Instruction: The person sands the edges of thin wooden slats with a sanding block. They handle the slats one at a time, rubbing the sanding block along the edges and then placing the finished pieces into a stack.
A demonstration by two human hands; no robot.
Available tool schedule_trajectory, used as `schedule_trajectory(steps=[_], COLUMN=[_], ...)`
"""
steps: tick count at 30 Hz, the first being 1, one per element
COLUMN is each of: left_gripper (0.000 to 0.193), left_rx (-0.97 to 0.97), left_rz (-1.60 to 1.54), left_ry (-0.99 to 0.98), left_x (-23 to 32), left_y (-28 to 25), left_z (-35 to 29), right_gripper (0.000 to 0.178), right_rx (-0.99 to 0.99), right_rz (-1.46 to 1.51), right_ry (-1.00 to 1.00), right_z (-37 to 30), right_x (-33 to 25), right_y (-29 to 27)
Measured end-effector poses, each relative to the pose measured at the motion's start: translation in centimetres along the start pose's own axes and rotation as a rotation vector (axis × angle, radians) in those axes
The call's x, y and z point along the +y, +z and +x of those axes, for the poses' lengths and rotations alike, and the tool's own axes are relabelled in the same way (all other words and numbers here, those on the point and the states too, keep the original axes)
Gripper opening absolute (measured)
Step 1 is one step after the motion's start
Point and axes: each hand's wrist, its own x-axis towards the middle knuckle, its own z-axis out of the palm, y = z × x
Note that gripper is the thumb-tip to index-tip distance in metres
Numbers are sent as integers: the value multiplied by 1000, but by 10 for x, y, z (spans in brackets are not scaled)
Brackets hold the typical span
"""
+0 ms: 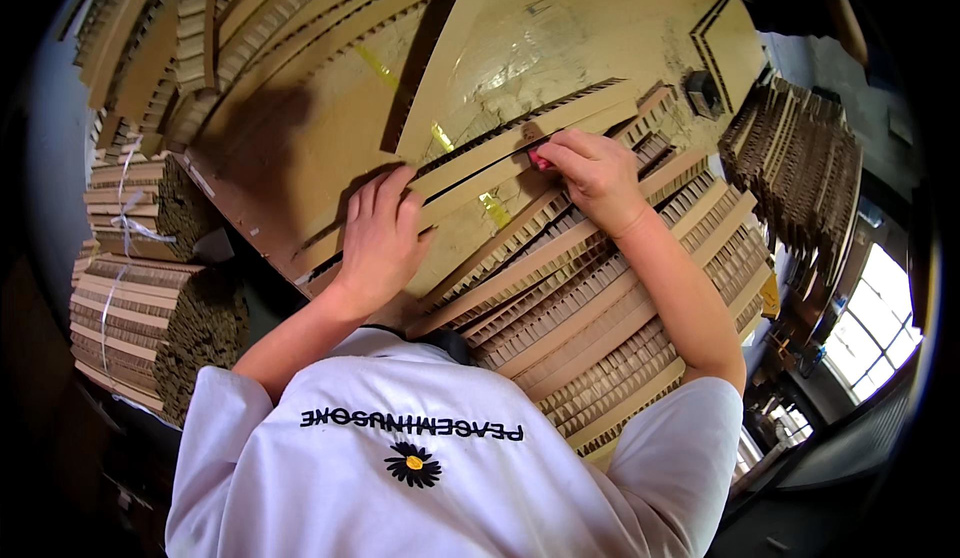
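My left hand (382, 236) lies with fingers stretched out and slightly apart over the left part of a long tan cardboard strip (468, 192). Just beyond, a second cardboard strip (572, 110) with a row of dark notches along its edge runs alongside. Thumb and fingers of my right hand (602, 180) pinch a small red object (541, 159) at the right part of the strips. Most of that object is hidden by the fingers, so its kind does not show.
Many notched cardboard strips (600, 328) lie piled close to my body. More strips (300, 18) cover the table's far left, and a long one (445, 53) slants across the tabletop (310, 148). Tied bundles (125, 313) stand at left; a stack (795, 163) stands at right. A small dark block (703, 93) sits at the table's far right.
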Motion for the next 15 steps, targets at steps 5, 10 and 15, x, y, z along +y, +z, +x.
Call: schedule_trajectory(steps=[5,10,15], left_gripper=[72,77,78], left_rx=[3,18,158], left_rz=[39,-60,-44], left_ry=[-31,1,-40], left_x=[-15,-8,16], left_y=[-5,-10,-28], left_z=[-30,-26,48], right_gripper=[18,32,19], right_rx=[51,723,914], right_rz=[109,-53,179], right_ry=[116,273,631], right_z=[4,-18,-108], right_x=[-17,-89,-170], right_y=[-23,-135,-152])
